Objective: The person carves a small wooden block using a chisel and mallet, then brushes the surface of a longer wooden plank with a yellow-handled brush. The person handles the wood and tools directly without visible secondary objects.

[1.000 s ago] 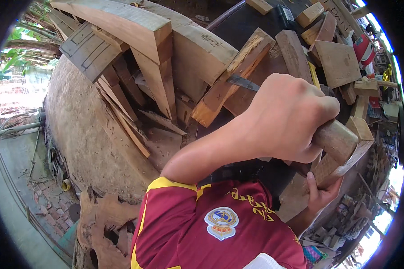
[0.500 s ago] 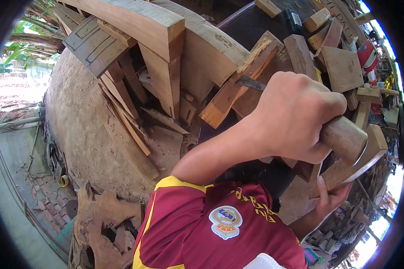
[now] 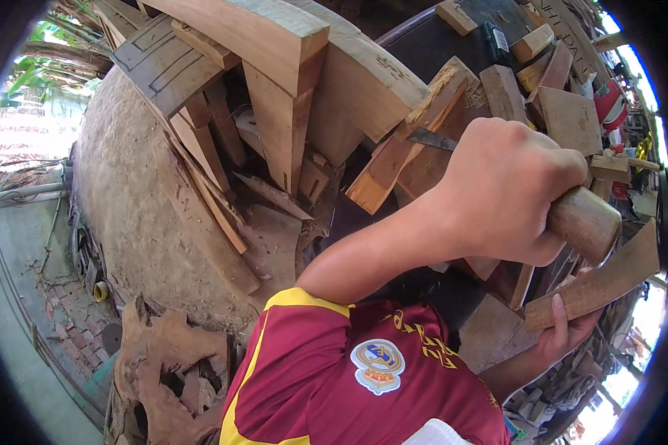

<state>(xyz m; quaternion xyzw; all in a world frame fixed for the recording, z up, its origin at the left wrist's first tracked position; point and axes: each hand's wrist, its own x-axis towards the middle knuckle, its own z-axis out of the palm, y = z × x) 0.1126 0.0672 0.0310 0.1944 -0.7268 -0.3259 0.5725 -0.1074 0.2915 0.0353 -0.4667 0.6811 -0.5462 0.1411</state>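
My left hand (image 3: 501, 193) is closed in a fist around the wooden handle of a chisel (image 3: 586, 224). The handle's butt end sticks out to the right of the fist, and the dark steel blade comes out on the left. The blade's tip lies at a rough, split wooden block (image 3: 382, 174), apparently touching it. Lower right, my right hand (image 3: 568, 330) grips one end of a flat, slightly curved piece of wood (image 3: 608, 282). That piece is tilted, with its free end up and to the right, just below the chisel's butt.
Big timber beams (image 3: 274, 44) and a marked board (image 3: 163, 67) stand at the upper left. Several wooden offcuts (image 3: 568, 122) and a small black box (image 3: 492, 43) lie at the upper right. A gnarled root piece (image 3: 145, 363) sits at the lower left.
The curved piece of wood in my right hand has moved slightly right and turned, showing more of its broad face. My left hand keeps the chisel at the block; the whole view has shifted a little.
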